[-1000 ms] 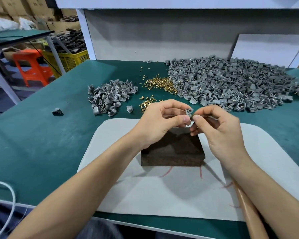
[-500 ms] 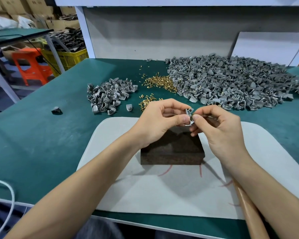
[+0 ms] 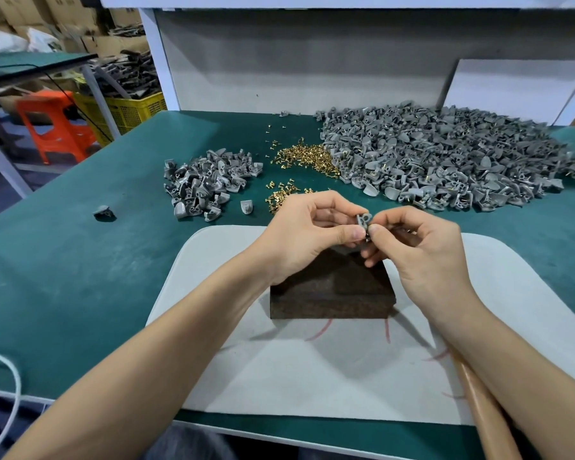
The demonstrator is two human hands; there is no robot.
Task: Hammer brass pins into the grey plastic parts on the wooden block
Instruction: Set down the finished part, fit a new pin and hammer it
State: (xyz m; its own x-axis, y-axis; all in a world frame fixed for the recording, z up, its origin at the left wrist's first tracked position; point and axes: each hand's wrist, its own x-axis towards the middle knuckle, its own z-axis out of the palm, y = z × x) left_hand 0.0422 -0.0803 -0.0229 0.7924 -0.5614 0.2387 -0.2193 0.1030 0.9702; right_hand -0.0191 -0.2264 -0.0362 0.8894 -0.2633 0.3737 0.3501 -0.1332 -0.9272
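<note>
My left hand (image 3: 307, 234) pinches a small grey plastic part (image 3: 363, 220) between thumb and fingers, held in the air above the dark wooden block (image 3: 332, 290). My right hand (image 3: 422, 254) pinches at the same part from the right, thumb and forefinger tips against it; any brass pin there is hidden by the fingertips. The block lies on a pale mat (image 3: 312, 366). Loose brass pins (image 3: 306, 157) lie in a heap behind my hands. A brown wooden handle (image 3: 482, 406) runs under my right forearm.
A big heap of grey parts (image 3: 445, 161) fills the back right of the green table (image 3: 63, 260); a smaller heap (image 3: 206, 184) lies back left, with two stray parts near it. A white cable (image 3: 10, 386) curls at the left edge. A white panel leans at the back right.
Both hands keep their pinch on the grey part above the block; only slight finger shifts show. Nothing else moved.
</note>
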